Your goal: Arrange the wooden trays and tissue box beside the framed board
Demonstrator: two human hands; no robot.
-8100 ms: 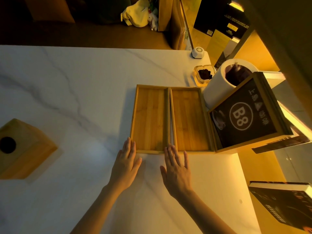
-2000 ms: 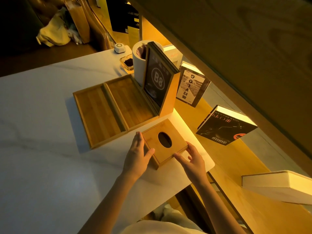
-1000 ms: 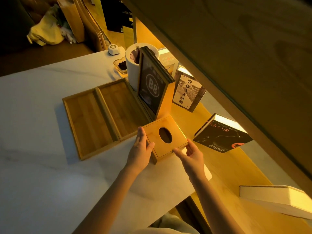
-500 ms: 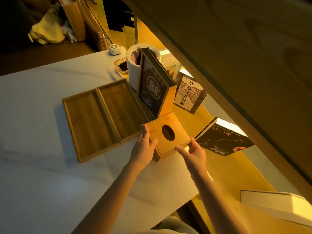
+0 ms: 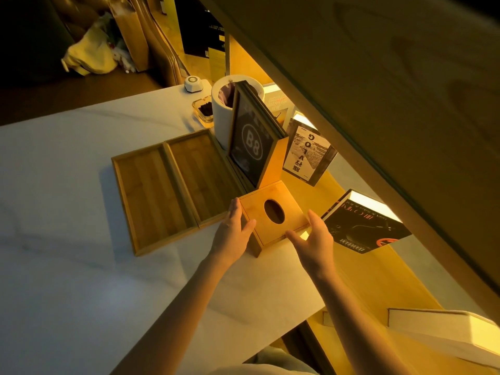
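The square wooden tissue box (image 5: pixel 285 194), with an oval hole in its top, stands on the white marble table (image 5: pixel 67 266) at the near end of the framed "B8" board (image 5: pixel 250 147), touching its base. My left hand (image 5: pixel 232 234) presses against the box's left side, thumb on top. My right hand (image 5: pixel 313 239) cups its near right corner. Two wooden trays lie side by side left of the board: the left tray (image 5: pixel 151 196) and the right tray (image 5: pixel 200 174), which rests against the board's foot.
A white cylindrical bin (image 5: pixel 220 115), a glass ashtray (image 5: pixel 204 109) and a small white device (image 5: pixel 193 83) stand behind the board. Books (image 5: pixel 305 155) (image 5: pixel 365 226) lie on a lit lower shelf to the right, past the table's edge. A wooden beam (image 5: pixel 378 104) overhangs.
Over the last two seconds both hands have slid the tissue box away from me, up to the board's near end. The trays have not moved.
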